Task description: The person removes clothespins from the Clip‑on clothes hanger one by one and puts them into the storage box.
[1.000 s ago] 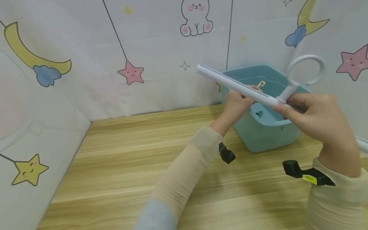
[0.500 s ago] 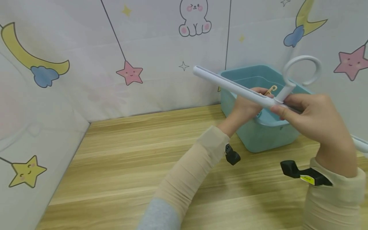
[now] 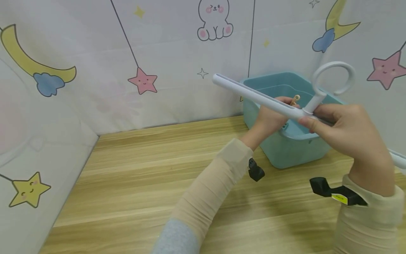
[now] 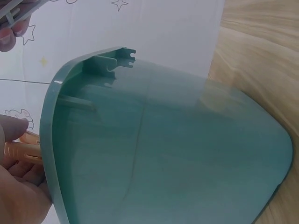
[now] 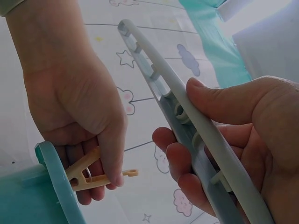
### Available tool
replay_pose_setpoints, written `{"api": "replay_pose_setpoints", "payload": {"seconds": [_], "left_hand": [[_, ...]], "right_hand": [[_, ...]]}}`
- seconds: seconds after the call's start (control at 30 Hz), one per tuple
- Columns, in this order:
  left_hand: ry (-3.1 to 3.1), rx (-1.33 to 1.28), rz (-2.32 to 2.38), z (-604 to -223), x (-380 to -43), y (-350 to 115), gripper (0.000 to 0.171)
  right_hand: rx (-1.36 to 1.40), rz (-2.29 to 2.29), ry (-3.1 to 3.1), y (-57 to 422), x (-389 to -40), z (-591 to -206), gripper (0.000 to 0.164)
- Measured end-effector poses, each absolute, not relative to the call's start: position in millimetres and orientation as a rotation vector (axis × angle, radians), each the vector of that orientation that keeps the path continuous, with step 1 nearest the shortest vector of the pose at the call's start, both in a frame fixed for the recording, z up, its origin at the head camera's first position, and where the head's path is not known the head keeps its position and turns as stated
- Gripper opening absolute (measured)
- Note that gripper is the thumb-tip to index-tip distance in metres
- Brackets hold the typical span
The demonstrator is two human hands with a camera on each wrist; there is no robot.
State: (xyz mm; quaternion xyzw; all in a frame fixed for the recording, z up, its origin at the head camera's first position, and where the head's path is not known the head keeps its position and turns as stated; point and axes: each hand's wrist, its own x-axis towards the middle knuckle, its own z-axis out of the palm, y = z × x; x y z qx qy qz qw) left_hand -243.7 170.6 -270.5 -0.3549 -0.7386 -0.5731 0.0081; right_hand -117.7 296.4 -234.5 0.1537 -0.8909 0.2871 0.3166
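My left hand (image 3: 272,115) reaches to the near rim of the teal basin (image 3: 290,155) and pinches a peach clothespin (image 3: 295,100) with a small looped end. In the right wrist view, the thumb presses on one leg of the clothespin (image 5: 88,177), and its other end overlaps the basin rim. My right hand (image 3: 345,127) grips a long white hanger bar (image 3: 253,94) at its middle, tilted in front of the basin. A white ring hook (image 3: 352,76) stands up from the bar. Slots and small pegs line the bar's underside (image 5: 161,86) in the right wrist view.
The basin stands on a wood-grain table (image 3: 152,183) at the back right, close to a printed cloth wall (image 3: 177,88). The far end of the bar (image 3: 398,160) sticks out beyond my right wrist. Black wrist cameras (image 3: 256,171) sit on both sleeves.
My left hand has moved right along the basin with the clothespin, then mostly stayed put while the clothespin's looped end shifted slightly left. The right hand keeps holding the bar nearly still.
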Motion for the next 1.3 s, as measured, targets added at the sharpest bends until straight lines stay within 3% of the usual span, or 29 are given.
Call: {"api": "replay_pose_setpoints", "payload": {"seconds": [0.67,0.83,1.3], "left_hand": [[-2.374,-0.986,-1.801,-275,-249,159,0.025],[-2.23,-0.978,-2.036,-281,-245,136,0.022],[-2.043,-1.059,-1.956,-297,-234,58,0.021]], "right_hand": [[0.416,0.73,-2.372,294,-120,-239,0.006],[0.432,0.754,-2.356,293,-121,-239,0.004],[0.432,0.765,-2.425,285,-127,-245,0.005]]}}
